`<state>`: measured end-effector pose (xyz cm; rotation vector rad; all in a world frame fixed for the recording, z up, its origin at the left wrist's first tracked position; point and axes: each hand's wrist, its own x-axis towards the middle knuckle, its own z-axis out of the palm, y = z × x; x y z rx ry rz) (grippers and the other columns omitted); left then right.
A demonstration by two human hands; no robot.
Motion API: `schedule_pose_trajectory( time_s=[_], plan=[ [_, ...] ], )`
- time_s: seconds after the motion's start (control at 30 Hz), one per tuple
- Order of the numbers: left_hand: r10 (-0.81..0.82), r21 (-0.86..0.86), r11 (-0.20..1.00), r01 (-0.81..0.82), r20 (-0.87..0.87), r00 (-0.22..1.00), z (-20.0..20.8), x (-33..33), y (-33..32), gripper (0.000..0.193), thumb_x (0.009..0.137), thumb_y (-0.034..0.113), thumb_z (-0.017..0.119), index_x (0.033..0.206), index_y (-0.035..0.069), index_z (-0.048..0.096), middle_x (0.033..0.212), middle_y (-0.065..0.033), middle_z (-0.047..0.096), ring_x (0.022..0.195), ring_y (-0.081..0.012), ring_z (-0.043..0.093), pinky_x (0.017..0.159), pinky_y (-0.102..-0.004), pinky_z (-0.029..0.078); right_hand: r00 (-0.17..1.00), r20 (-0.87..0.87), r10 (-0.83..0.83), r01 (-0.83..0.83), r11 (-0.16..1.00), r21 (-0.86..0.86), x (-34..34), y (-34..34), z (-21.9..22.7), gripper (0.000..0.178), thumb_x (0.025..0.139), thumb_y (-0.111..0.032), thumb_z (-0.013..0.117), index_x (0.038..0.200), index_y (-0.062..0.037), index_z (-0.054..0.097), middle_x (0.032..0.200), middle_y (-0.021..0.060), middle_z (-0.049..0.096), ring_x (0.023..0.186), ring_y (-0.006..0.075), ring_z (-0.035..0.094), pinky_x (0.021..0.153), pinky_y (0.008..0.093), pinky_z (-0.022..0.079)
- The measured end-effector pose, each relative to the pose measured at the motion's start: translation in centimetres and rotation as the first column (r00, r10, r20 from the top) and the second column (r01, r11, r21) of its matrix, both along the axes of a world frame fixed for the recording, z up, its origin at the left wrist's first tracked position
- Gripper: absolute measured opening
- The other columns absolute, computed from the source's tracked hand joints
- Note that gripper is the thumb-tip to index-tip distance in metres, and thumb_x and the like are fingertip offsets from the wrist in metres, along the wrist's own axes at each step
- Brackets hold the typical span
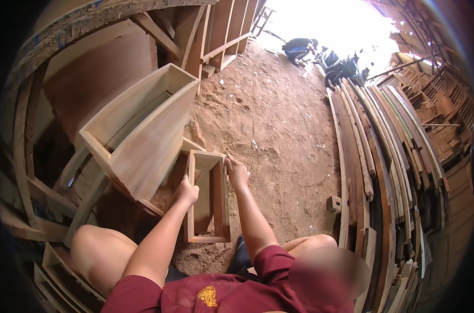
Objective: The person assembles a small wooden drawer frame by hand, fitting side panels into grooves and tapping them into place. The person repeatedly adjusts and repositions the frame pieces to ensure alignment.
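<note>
A small rectangular wooden frame [219,201], deep-sided like a box, stands in front of me between my knees. Bare ground and a wooden strip show through its opening. My left hand [187,191] grips its left side, thumb raised. At the far right corner, my right hand [237,171] holds the frame with its fingers against the outer edge. Just left of it leans a larger pale wooden case [156,138], open on top and tilted. A wooden board edge [192,144] shows behind the frame, partly hidden.
Long planks [375,172] lie stacked on the right, with a small hollow block [333,204] beside them. Wooden furniture frames [224,31] crowd the left. Sandy ground [268,120] stretches ahead toward a crouching person [298,49] and a motorcycle [341,68].
</note>
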<state>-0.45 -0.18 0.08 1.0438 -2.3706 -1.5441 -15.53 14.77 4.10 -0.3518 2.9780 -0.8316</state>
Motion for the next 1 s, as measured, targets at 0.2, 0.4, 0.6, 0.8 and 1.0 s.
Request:
schedule_pose_trajectory(
  time_s=[0.2, 0.4, 0.6, 0.8, 1.0],
  plan=[
    [-0.048, -0.035, 0.998, 0.052, 0.099, 0.994, 1.7, -0.7, 0.8, 0.076, 0.076, 0.014, 0.054, 0.147, -0.003, 0.035, 0.131, -0.031, 0.057, 0.12, -0.041, 0.059, 0.104, -0.043, 0.046, 0.999, 0.02, 0.041, -0.041, 0.999, 0.011, -4.1, -0.4, 1.4, 0.041, 0.096, -0.055, 0.052, 0.127, -0.0329, 0.067, 0.115, 0.011, 0.071, 0.112, 0.0333, 0.063, 0.096, 0.0505, 0.044],
    [-0.001, -0.05, 0.999, 0.007, 0.108, 0.994, 1.2, 0.3, -0.2, 0.074, 0.076, 0.015, 0.055, 0.147, -0.001, 0.037, 0.128, -0.0304, 0.059, 0.117, -0.0416, 0.06, 0.102, -0.0453, 0.047, 0.995, 0.067, 0.073, -0.074, 0.997, 0.014, 1.5, 0.2, 0.3, 0.038, 0.097, -0.053, 0.053, 0.127, -0.0346, 0.066, 0.118, 0.011, 0.07, 0.113, 0.0321, 0.064, 0.095, 0.0534, 0.043],
    [-0.026, -0.028, 0.999, 0.027, 0.039, 0.999, -0.1, -0.6, 0.2, 0.076, 0.076, 0.015, 0.056, 0.148, 0.0, 0.035, 0.128, -0.0297, 0.059, 0.116, -0.0412, 0.06, 0.101, -0.0458, 0.047, 0.998, 0.04, 0.038, -0.037, 0.999, -0.031, -2.9, -1.3, 1.8, 0.04, 0.095, -0.055, 0.055, 0.125, -0.0342, 0.068, 0.12, 0.0107, 0.069, 0.114, 0.0329, 0.063, 0.099, 0.0557, 0.038],
    [-0.011, -0.078, 0.997, 0.017, 0.076, 0.997, -0.2, -0.8, 0.2, 0.076, 0.076, 0.016, 0.056, 0.147, 0.0, 0.036, 0.128, -0.0286, 0.06, 0.116, -0.0411, 0.061, 0.101, -0.0459, 0.047, 0.999, 0.008, 0.042, -0.041, 0.997, -0.069, -2.4, -1.4, 0.8, 0.04, 0.095, -0.056, 0.055, 0.125, -0.0335, 0.068, 0.121, 0.0118, 0.069, 0.114, 0.0336, 0.063, 0.098, 0.0566, 0.039],
    [0.012, -0.088, 0.996, -0.007, 0.054, 0.998, -0.5, 0.2, -0.6, 0.075, 0.076, 0.016, 0.055, 0.146, -0.001, 0.037, 0.127, -0.0287, 0.06, 0.116, -0.0413, 0.06, 0.101, -0.0463, 0.047, 0.998, 0.053, 0.043, -0.042, 0.999, -0.017, 0.6, -0.8, 0.5, 0.04, 0.096, -0.055, 0.051, 0.127, -0.0355, 0.066, 0.119, 0.0096, 0.07, 0.115, 0.0333, 0.063, 0.098, 0.0565, 0.039]
  ],
)
